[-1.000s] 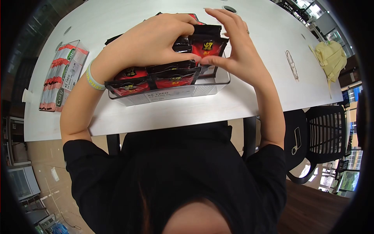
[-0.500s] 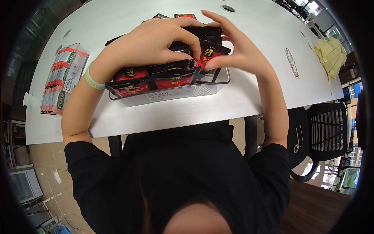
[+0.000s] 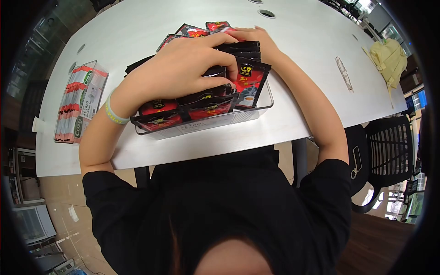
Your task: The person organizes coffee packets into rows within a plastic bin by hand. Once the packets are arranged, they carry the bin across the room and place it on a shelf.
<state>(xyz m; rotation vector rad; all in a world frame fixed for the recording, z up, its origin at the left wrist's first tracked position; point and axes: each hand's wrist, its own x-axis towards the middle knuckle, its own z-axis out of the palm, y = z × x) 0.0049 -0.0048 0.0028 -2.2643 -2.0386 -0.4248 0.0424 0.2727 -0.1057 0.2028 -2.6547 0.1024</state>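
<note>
A clear plastic bin (image 3: 206, 124) full of black-and-red coffee sachets (image 3: 250, 82) stands near the table's front edge. Over its middle lies my left hand (image 3: 188, 66), with a band on the wrist; its fingers curl down among the sachets, and what they grip is partly hidden. Behind the bin, my right hand (image 3: 259, 39) reaches to loose red sachets (image 3: 192, 31) lying on the table. Its fingers touch or hold one of them, largely out of sight behind the packed sachets.
On the left of the white table (image 3: 316, 64) stands a clear bin of pink-and-white sticks (image 3: 75, 105). Toward the right lie a slim clear object (image 3: 343, 74) and a yellow-green bag (image 3: 387, 59). A black chair (image 3: 389, 151) is at the right edge.
My right hand has moved from the front right sachets to the loose ones behind the bin. My left hand stays over the bin. The view has shifted slightly.
</note>
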